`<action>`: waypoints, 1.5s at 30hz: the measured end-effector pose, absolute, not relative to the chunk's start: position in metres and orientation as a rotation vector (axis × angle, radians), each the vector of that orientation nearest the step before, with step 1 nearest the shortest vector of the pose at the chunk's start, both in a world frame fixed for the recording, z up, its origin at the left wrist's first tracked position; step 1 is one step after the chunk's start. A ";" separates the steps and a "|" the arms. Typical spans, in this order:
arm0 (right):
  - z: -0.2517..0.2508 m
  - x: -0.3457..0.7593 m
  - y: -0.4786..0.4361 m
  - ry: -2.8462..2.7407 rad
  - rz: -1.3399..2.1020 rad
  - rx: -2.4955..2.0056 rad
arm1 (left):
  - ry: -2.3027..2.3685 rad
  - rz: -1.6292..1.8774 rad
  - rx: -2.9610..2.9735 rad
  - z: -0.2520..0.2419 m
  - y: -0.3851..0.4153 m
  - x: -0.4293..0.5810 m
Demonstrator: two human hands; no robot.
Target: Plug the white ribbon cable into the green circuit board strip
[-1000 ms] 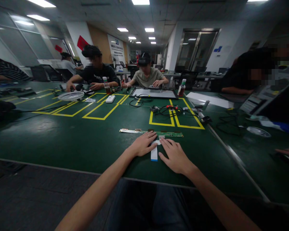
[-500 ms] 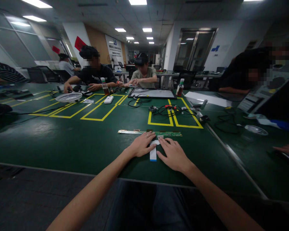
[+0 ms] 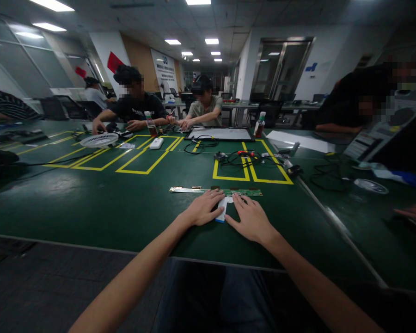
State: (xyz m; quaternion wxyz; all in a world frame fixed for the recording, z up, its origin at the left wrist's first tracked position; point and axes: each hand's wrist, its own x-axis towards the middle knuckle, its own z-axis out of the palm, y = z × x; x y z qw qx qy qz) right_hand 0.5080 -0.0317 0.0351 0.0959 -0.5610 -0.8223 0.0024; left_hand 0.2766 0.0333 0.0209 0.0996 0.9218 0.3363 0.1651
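Note:
A long, narrow green circuit board lies crosswise on the green table in front of me. My left hand rests flat, its fingertips on the board's near edge and its thumb at a white flat ribbon cable with a blue end. On the other side, my right hand has its fingers stretched out, with the fingertips at the board's near edge by the cable's upper part. Its thumb stands apart from the fingers, close to the cable. The fingertips partly cover where cable and board meet.
Beyond the board lie black cables with a red-handled tool and a flat panel. Two bottles, one a drink bottle, stand farther back. A white round grille is at left. Co-workers sit around the table; another person's hand shows at right.
The ribbon cable has moved away from me, nearer the board, and its blue end is now tilted. My right fingers have shifted slightly forward and right; my left hand has hardly moved.

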 end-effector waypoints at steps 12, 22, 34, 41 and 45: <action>0.033 0.512 -0.037 -2.411 0.021 -1.582 | 1.041 0.468 2.717 0.026 0.028 0.278; 0.029 0.512 -0.043 -2.354 0.069 -1.636 | 1.158 0.450 2.733 0.024 0.026 0.278; 0.035 0.523 -0.025 -2.060 -0.017 -1.726 | 1.269 0.582 2.774 0.026 0.021 0.278; 0.038 0.516 0.001 -1.980 0.232 -1.889 | 1.238 0.585 2.791 0.026 0.020 0.278; 0.033 0.515 0.008 -1.965 0.299 -1.861 | 1.196 0.556 2.771 0.026 0.020 0.276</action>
